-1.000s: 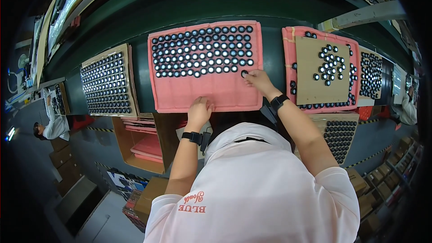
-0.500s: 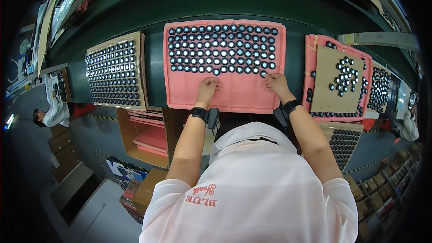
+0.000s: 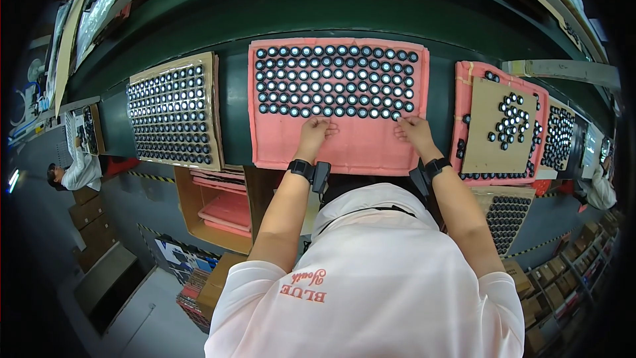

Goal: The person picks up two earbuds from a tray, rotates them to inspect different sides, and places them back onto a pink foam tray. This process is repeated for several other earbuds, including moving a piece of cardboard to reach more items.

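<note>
On a pink padded sheet (image 3: 291,142) stand several close rows of small round black pieces (image 3: 339,112) with shiny pale centres. My left hand (image 3: 319,134) hovers over the bare pink part just below the lowest row. Its fingers are loosely curled and apart, with no piece visible in them. At the right end of that row, the fingertips of my right hand (image 3: 415,132) are at the edge of one round black piece (image 3: 395,117), which sits slightly lower than its neighbours. Those fingers are spread, not wrapped round it.
Left of the sheet lies a cardboard tray (image 3: 216,113) full of similar pieces. A pink tray (image 3: 460,109) with a cardboard sheet (image 3: 487,156) and loose pieces lies to the right. Below the table edge, an open box (image 3: 192,209) holds pink sheets. Other people sit farther off on both sides.
The view has shifted, so the table appears slightly lower and farther right. A piece near my left hand that stuck out below the row is now in line. The right-end piece sits closer to the row.
</note>
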The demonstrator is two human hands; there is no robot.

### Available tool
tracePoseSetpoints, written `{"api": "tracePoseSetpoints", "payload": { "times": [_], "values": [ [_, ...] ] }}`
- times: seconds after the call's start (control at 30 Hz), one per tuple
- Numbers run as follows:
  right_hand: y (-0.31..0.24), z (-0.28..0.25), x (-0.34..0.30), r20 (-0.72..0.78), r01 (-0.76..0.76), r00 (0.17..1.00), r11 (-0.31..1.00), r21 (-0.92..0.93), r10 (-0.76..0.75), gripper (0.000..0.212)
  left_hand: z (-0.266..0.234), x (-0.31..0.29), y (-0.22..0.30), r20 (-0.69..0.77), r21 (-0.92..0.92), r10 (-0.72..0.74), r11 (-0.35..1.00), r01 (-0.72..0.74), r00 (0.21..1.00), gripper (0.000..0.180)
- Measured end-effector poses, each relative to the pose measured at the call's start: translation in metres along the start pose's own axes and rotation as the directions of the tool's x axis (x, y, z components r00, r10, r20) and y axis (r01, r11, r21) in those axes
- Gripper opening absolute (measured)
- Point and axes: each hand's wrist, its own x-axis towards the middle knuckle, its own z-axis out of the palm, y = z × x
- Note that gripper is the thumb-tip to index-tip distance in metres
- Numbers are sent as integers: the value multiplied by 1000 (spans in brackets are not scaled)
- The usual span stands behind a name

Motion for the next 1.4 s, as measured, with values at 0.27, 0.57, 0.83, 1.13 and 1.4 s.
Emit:
{"api": "tracePoseSetpoints", "payload": {
  "times": [0.27, 0.57, 0.83, 1.13, 1.4],
  "values": [
    [5, -18, -25, 35, 80, 996, 997, 7, -80, 21, -4, 3, 1, 23, -34, -47, 998, 48, 999, 18],
    [44, -45, -64, 124, 178, 980, 961, -213, -155, 16, -23, -67, -58, 392, 342, -284, 928, 148, 875, 32],
    [86, -90, -94, 219, 169, 967, 971, -168, -131, 16, -77, -240, -253, 181, -94, -611, 769, 632, 771, 42],
    [120, -104, -115, 370, 197, 924, 947, -255, -93, 16, -1, -420, -349, 74, -81, -709, 697, 713, 702, 41],
    [211, -40, -72, 675, 141, 719, 917, -373, 164, 18, 26, -458, -340, -61, 5, -714, 698, 716, 697, 41]
  ]
}}
